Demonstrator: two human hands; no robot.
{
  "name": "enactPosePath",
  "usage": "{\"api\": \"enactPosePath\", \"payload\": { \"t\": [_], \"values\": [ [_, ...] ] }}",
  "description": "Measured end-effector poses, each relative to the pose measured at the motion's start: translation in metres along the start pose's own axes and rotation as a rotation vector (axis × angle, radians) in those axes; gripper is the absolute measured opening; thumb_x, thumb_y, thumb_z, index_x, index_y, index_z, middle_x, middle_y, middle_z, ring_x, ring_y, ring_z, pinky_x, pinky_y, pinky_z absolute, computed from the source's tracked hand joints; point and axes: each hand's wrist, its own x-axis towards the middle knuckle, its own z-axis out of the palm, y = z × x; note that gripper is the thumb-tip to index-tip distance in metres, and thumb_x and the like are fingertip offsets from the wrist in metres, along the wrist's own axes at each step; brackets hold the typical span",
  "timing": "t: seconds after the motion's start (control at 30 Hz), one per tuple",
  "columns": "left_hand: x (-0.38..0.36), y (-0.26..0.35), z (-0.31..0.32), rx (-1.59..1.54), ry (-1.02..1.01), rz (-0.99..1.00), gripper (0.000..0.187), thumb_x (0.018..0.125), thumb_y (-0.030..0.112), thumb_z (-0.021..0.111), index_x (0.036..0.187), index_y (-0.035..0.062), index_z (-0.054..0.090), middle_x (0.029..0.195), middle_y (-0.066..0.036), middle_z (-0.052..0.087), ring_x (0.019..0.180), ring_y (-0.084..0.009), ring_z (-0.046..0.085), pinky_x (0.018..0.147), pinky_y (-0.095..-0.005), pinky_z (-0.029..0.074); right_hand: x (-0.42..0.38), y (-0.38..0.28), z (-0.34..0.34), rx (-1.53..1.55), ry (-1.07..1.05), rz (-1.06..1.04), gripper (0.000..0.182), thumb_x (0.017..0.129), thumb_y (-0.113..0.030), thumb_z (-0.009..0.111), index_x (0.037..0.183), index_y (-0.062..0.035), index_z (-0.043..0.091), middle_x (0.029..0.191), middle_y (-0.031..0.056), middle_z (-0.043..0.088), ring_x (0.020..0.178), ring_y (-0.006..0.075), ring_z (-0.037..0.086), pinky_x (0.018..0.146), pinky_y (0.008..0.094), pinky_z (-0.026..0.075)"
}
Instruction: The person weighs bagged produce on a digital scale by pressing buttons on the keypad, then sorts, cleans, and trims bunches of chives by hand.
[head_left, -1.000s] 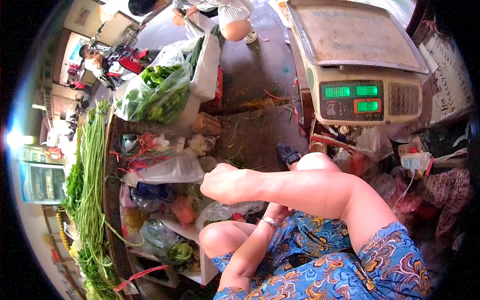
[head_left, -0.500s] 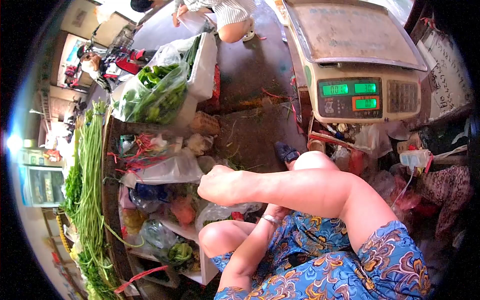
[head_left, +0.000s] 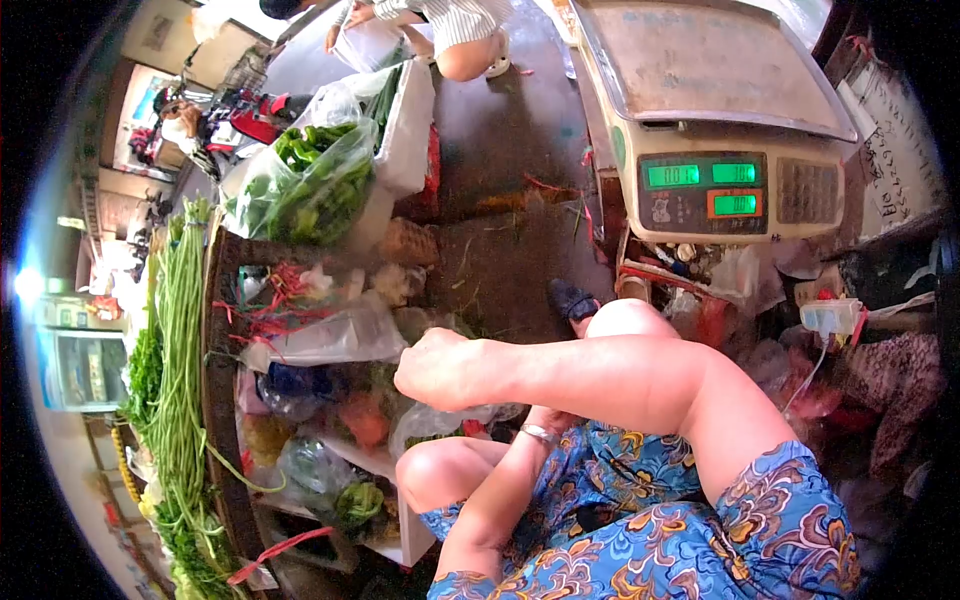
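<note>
My right arm reaches across to the left, and my right hand (head_left: 435,370) hangs over my knee area, beside a crumpled clear bag (head_left: 430,425). Its back faces up; the fingers are curled under or hidden, so what they hold cannot be seen. My left hand (head_left: 562,418), with a metal bracelet (head_left: 541,434) at the wrist, lies under my right forearm at my lap. Its fingers are hidden. Blue patterned cloth (head_left: 640,540) covers my lap.
A digital scale (head_left: 705,180) stands front right. On the left are long green beans (head_left: 180,350), bagged green peppers (head_left: 315,190), a white foam box (head_left: 408,130) and red ties (head_left: 275,310). Another person (head_left: 465,35) crouches beyond, hands on a white bag (head_left: 365,45).
The other person's hands and white bag have moved slightly left. My hands have barely moved.
</note>
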Motion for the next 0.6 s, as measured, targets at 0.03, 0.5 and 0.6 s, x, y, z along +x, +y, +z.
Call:
{"api": "enactPosePath", "payload": {
  "t": [0.03,0.5,0.6],
  "values": [
    [0.000,0.001,0.001,-0.007,0.002,0.003,0.015,0.090,0.022,0.058,0.099,0.0091,0.058,0.069,0.003,0.057,0.046,-0.0087,0.044,0.045,-0.0224,0.033,0.001,0.001,0.002,-0.007,0.018,-0.006,0.011,0.069,-0.004,0.061,0.075,0.0000,0.069,0.076,0.0165,0.068,0.075,0.0288,0.068,0.062,0.0386,0.054],
    [0.000,-0.007,-0.007,0.004,0.033,0.032,0.013,0.091,0.022,0.058,0.097,0.0097,0.058,0.068,0.003,0.056,0.045,-0.0084,0.043,0.044,-0.0218,0.032,0.005,0.006,0.005,-0.009,-0.007,-0.030,0.014,0.075,-0.007,0.057,0.081,-0.0004,0.067,0.079,0.0190,0.067,0.080,0.0326,0.066,0.071,0.0408,0.052],
    [0.003,-0.006,-0.006,0.021,0.045,0.044,0.013,0.091,0.022,0.057,0.096,0.0098,0.058,0.067,0.003,0.056,0.045,-0.0084,0.043,0.044,-0.0217,0.032,0.007,0.006,0.005,-0.013,0.035,-0.020,0.014,0.071,-0.004,0.056,0.077,-0.0006,0.069,0.079,0.0187,0.067,0.074,0.0325,0.067,0.062,0.0412,0.054]
  ]
}}
